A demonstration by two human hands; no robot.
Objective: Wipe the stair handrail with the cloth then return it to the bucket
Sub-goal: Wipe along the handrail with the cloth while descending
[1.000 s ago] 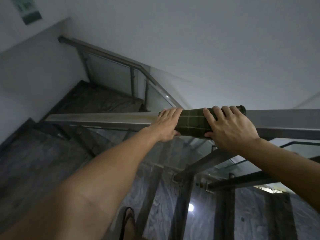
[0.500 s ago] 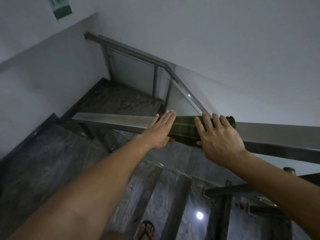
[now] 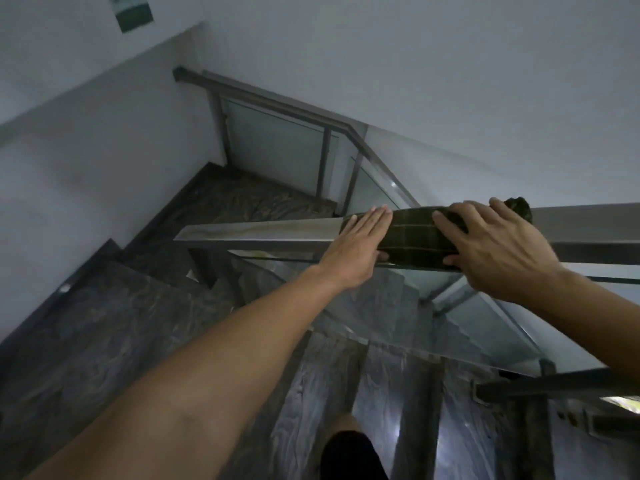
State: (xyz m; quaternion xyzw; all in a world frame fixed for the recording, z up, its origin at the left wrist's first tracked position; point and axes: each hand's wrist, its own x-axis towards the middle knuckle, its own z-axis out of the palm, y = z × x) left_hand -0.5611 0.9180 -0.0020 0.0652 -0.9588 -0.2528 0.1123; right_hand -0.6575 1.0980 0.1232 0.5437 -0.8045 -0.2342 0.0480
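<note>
While left hand (image 3: 356, 244), right hand (image 3: 491, 247) still press cloth (image 3: 415, 233) onto handrail (image 3: 259, 233), fingers (image 3: 375, 221) flat, right's spread.

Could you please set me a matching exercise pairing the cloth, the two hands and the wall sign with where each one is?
Things:
1. cloth
2. left hand
3. right hand
4. sign

Places:
A. high on the wall, top left of the view
B. pressing on the cloth's right part
C. draped over the handrail
D. flat on the cloth's left end, fingers straight

Pairs: 1-C, 2-D, 3-B, 4-A
</note>
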